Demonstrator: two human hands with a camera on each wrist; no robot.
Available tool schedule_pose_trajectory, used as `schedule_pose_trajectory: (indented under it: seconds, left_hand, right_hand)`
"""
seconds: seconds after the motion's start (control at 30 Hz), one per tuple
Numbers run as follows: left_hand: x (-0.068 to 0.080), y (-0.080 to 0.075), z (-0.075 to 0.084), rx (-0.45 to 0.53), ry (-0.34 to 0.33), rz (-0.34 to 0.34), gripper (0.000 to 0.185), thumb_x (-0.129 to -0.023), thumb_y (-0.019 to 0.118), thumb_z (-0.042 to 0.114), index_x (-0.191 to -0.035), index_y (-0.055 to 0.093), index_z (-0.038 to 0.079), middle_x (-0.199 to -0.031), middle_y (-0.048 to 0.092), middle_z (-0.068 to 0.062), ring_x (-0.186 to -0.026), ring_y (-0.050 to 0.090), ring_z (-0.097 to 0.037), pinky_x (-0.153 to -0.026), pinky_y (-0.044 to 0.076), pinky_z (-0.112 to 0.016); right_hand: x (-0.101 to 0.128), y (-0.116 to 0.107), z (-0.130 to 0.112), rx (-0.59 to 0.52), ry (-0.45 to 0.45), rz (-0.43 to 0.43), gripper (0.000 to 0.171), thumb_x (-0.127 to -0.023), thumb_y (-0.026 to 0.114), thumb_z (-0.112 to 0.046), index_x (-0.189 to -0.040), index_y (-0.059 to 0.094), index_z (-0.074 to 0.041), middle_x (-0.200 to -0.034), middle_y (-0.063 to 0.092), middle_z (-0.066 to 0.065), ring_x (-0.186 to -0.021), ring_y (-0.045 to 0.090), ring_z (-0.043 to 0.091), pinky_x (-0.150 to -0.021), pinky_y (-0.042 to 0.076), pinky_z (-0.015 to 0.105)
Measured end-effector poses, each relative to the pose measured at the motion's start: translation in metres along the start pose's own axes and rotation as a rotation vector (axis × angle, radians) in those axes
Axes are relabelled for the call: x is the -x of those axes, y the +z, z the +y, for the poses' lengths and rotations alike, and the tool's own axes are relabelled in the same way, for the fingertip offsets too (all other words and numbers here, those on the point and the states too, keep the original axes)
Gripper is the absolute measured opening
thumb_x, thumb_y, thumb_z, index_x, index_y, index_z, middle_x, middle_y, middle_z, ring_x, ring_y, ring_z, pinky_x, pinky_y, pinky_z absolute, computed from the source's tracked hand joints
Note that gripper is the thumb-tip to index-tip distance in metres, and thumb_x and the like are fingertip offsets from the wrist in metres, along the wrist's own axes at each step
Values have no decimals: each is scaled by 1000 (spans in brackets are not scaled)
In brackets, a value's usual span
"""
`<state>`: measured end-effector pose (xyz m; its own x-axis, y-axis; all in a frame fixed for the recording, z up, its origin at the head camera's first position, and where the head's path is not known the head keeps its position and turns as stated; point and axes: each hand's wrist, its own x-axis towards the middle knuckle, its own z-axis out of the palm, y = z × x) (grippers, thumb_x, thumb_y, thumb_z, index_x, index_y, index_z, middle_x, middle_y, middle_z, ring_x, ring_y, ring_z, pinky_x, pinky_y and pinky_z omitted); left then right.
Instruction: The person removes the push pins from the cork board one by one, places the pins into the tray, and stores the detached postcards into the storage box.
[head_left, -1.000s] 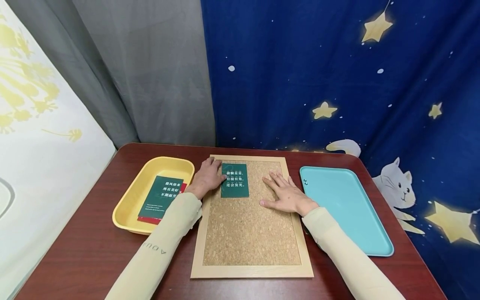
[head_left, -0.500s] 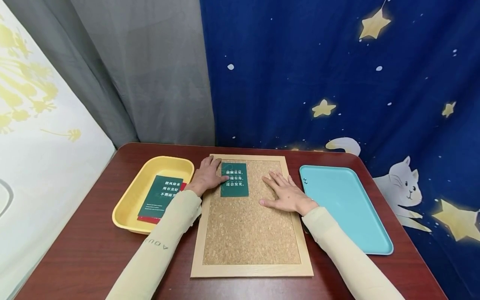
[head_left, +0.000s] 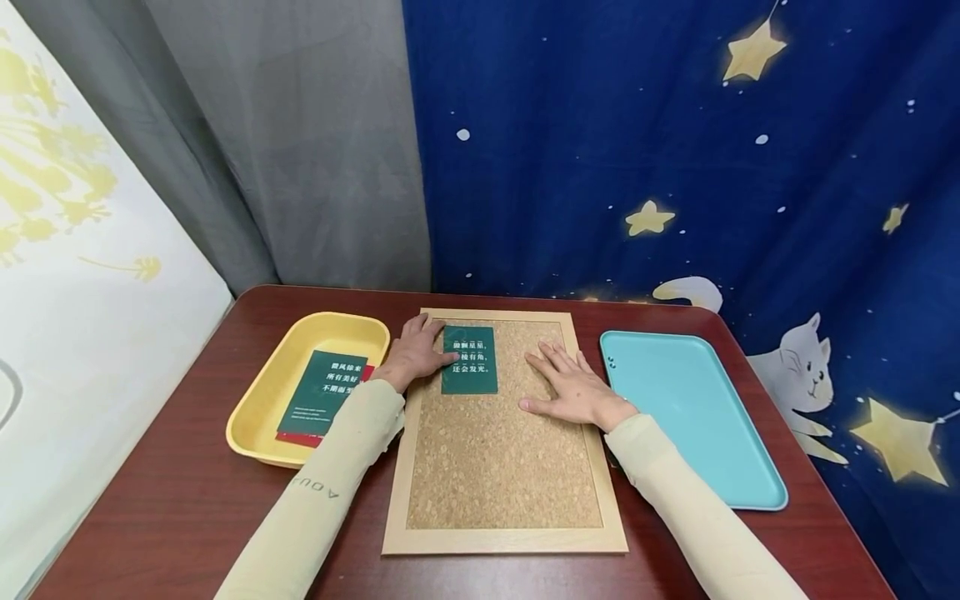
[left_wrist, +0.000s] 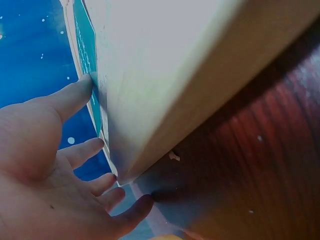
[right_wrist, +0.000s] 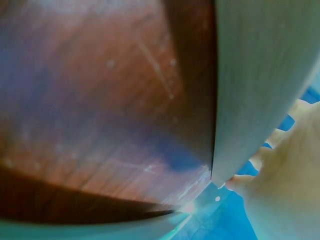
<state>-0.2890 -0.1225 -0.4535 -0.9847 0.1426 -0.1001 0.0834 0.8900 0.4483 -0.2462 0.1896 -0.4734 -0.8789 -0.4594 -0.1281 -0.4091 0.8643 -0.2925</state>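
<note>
Nearest the counter's [head_left: 187, 508] front edge, two pale sleeves are seen reaching forward over a cork board [head_left: 495, 467] in a light wooden frame, which lies flat at the middle of the counter and runs from near the front edge towards the back edge.

Further in, the right hand [head_left: 573, 390] is laid palm down on the cork towards the board's right side; its fingers [head_left: 553, 360] are straight and spread apart, and nothing is held by them. In the right wrist view only a blurred part of this hand [right_wrist: 287, 185] is shown beside the board's frame.

Across from it, the left hand [head_left: 411, 354] is rested on the board's far left corner, partly over the frame. Its fingers are relaxed and slightly apart, and the thumb is pressed against the left edge of a dark green card [head_left: 469, 360] with white lettering. The card lies flat on the cork near the board's far edge, left of its middle. In the left wrist view the thumb of the hand [left_wrist: 45, 170] is seen touching the card's edge [left_wrist: 86, 45].

Towards the counter's left edge a yellow tray [head_left: 258, 400] is placed, with a second green card [head_left: 324, 393] lying in it over a red one [head_left: 300, 438]. Towards the right edge a turquoise tray [head_left: 697, 417] is set. Behind the counter's back edge a grey curtain [head_left: 300, 142] and a blue starry cloth [head_left: 675, 142] are hung.
</note>
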Motion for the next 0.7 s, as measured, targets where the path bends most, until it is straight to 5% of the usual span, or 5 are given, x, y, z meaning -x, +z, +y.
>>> schedule_pose_trajectory:
  seconds: [0.33, 0.7]
  left_hand:
    - [3, 1, 2, 39, 8, 60, 77, -94, 77, 39, -159, 42, 15, -172, 22, -22, -159, 22, -41, -124, 28, -70]
    - [6, 2, 9, 34, 40, 181, 77, -86, 86, 32, -152, 48, 20, -146, 48, -20, -129, 46, -35, -108, 52, -51]
  right_hand:
    - [0, 3, 0, -1, 0, 5, 98, -91, 52, -81, -168, 21, -29, -178, 5, 5, -166, -3, 30, -132, 1, 63]
    - [0, 5, 0, 2, -8, 37, 98, -91, 55, -79, -168, 22, -27, -178, 7, 7, -166, -1, 33, -132, 1, 64]
